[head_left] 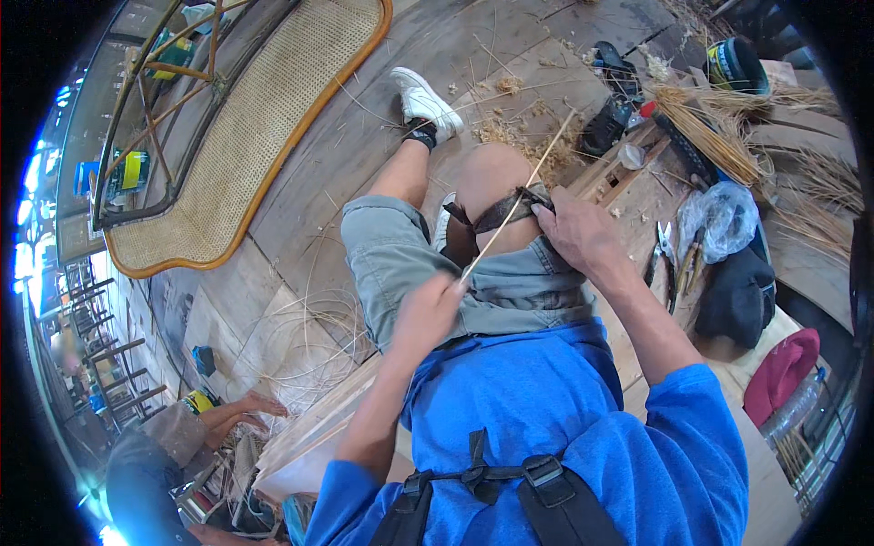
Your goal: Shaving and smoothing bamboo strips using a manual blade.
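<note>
My left hand [426, 314], slightly blurred, is closed on the near end of a thin pale rattan strip [552, 146]. The strip runs slantwise up across my raised knee, past a dark pad [496, 215] tied round my leg. At the right side of that pad sits my right hand [583, 232], its fingers curled and the thumb pointing at the strip. What those fingers grip is hidden by the hand and the pad.
A curved cane-woven panel [273, 118] with a wooden rim lies at left. Shavings [537, 136] litter the floor beyond my knee. At right are pliers [666, 246], a rattan bundle [710, 136] and a plastic bag [728, 218]. Another person's hand [259, 405] shows at lower left.
</note>
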Motion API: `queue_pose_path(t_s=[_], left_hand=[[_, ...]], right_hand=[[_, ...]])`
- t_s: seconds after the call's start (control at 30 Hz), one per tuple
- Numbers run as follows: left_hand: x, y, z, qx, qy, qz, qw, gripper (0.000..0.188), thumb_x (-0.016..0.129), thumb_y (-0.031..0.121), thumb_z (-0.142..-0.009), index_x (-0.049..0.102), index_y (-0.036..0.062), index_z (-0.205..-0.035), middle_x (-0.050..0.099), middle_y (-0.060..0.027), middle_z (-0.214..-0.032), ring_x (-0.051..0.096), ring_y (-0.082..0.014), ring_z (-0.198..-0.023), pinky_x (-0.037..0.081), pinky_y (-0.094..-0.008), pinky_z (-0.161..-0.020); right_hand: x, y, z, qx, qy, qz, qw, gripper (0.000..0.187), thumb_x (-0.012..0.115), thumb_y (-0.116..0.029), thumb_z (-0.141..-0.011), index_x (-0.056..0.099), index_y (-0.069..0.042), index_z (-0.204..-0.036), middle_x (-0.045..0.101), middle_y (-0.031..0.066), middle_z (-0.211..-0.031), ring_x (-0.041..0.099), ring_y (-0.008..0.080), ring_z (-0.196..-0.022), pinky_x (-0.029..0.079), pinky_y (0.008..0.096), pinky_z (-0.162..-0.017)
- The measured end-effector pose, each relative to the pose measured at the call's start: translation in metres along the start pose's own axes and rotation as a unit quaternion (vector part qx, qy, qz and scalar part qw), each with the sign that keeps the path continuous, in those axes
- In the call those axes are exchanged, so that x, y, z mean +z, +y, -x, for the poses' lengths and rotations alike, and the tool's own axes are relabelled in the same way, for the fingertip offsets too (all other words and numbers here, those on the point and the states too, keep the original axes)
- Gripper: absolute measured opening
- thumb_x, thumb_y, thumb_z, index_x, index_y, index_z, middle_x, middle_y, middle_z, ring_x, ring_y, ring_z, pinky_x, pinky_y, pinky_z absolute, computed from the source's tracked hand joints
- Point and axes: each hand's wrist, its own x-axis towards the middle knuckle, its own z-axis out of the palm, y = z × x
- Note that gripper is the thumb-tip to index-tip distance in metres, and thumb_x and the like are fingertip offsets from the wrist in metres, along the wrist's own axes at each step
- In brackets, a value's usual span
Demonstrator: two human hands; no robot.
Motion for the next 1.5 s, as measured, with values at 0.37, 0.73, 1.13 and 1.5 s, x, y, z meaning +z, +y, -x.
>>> queue_pose_path(t_s=[0.37,0.73,1.13,1.5], left_hand=[[0.013,0.018,-0.008,0.009,0.022,0.159,0.987,0.029,0.049,0.022,-0.088,0.051,-0.0023,-0.073,0.049,-0.0148,-0.060,0.050,-0.0230,-0.055,0.040,-0.0354,-0.054],[0.021,0.026,-0.024,0.050,0.028,0.092,0.994,0.027,0.048,0.022,-0.087,0.051,-0.0022,-0.075,0.052,-0.0213,-0.069,0.055,-0.0316,-0.063,0.042,-0.0405,-0.059],[-0.147,-0.113,0.260,-0.351,0.164,0.115,0.915,0.024,0.052,0.025,-0.084,0.051,0.0069,-0.069,0.041,0.0042,-0.055,0.039,-0.0066,-0.050,0.030,-0.0230,-0.046],[-0.141,0.083,-0.020,0.287,0.423,0.253,0.821,0.040,0.040,0.031,-0.095,0.052,0.0009,-0.073,0.047,-0.0028,-0.066,0.038,-0.0113,-0.057,0.034,-0.0259,-0.056]], right_hand=[[0.008,0.041,-0.008,-0.053,0.094,-0.142,0.984,0.037,0.050,-0.037,-0.087,0.051,-0.001,-0.085,0.058,0.0261,-0.077,0.057,0.0421,-0.077,0.044,0.0460,-0.066],[0.017,0.003,0.006,-0.037,0.019,0.031,0.999,0.032,0.046,-0.037,-0.089,0.050,-0.005,-0.090,0.062,0.0209,-0.078,0.060,0.0398,-0.070,0.048,0.0476,-0.061],[0.030,0.032,-0.004,-0.030,0.040,0.006,0.999,0.041,0.044,-0.040,-0.089,0.052,0.000,-0.089,0.059,0.0254,-0.081,0.057,0.0434,-0.080,0.045,0.0497,-0.071],[-0.007,-0.077,0.031,0.000,-0.135,-0.683,0.718,0.022,0.058,-0.025,-0.085,0.053,-0.005,-0.092,0.057,0.0042,-0.072,0.055,0.0119,-0.057,0.047,0.0233,-0.053]])
